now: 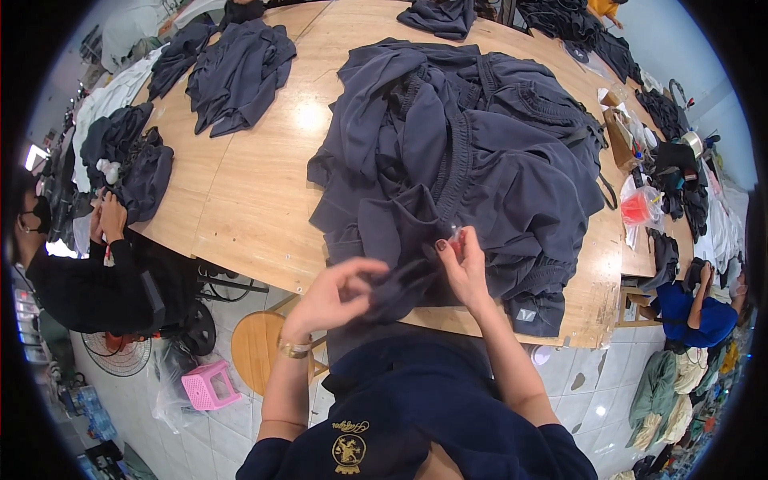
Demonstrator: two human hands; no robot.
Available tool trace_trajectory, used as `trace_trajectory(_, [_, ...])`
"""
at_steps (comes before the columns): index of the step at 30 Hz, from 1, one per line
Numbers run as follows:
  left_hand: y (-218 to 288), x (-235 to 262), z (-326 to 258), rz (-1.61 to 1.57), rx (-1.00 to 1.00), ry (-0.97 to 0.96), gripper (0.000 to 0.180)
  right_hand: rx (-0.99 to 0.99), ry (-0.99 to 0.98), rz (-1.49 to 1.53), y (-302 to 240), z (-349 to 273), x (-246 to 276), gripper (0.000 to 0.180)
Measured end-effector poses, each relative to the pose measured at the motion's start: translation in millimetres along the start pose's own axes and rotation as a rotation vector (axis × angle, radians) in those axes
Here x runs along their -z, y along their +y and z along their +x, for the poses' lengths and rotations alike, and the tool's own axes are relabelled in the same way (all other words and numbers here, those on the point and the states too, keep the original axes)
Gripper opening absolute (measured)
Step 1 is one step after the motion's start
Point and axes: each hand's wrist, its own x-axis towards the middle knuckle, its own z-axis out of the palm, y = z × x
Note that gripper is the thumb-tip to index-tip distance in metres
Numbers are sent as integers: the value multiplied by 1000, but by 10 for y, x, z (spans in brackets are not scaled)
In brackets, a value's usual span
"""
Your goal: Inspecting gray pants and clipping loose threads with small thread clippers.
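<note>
A heap of dark grey garments (520, 176) with gathered elastic waistbands lies on the wooden table in front of me. At its near edge, my right hand (468, 272) is closed around a small red tool (456, 239) with a clear or shiny tip, mostly hidden by the fingers. My left hand (344, 296) is beside a loose dark garment part (400, 288), its fingers curved and apart, slightly smeared by motion. That garment part is blurred too, and hangs near the table's front edge between both hands. A small light label (526, 315) shows on the cloth at the lower right.
More dark garments (240, 76) lie at the table's (256, 200) far left. A person in black (104, 276) handles cloth at the left; another in blue (694, 316) sits far right. A round wooden stool (258, 352) and a pink plastic stool (210, 387) stand on the floor.
</note>
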Motion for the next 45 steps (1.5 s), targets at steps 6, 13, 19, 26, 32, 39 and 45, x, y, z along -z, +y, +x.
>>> trace_trajectory(6, [32, 124, -13, -2, 82, -72, 21, -118, 163, 128, 242, -86, 105, 24])
trace_trajectory(13, [-463, -61, 245, 980, -47, 558, 55, -142, 192, 128, 255, -125, 147, 21])
trace_trajectory(19, [-743, 195, 291, 620, 86, 612, 56, -133, 207, 123, 231, -110, 151, 20])
trace_trajectory(26, [-120, 876, -191, 202, -107, 803, 30, -112, 230, 137, 225, -130, 233, 19])
trace_trajectory(32, [210, 1763, -533, 747, -272, 1267, 41, 5, 272, 19, 112, -96, 267, 18])
trace_trajectory(39, [221, 1223, 116, 836, -140, 969, 33, 27, 348, -65, 39, -77, 376, 19])
trace_trajectory(45, [-165, 91, 1120, 518, -232, 451, 24, 43, 327, -131, 31, -150, 360, 22])
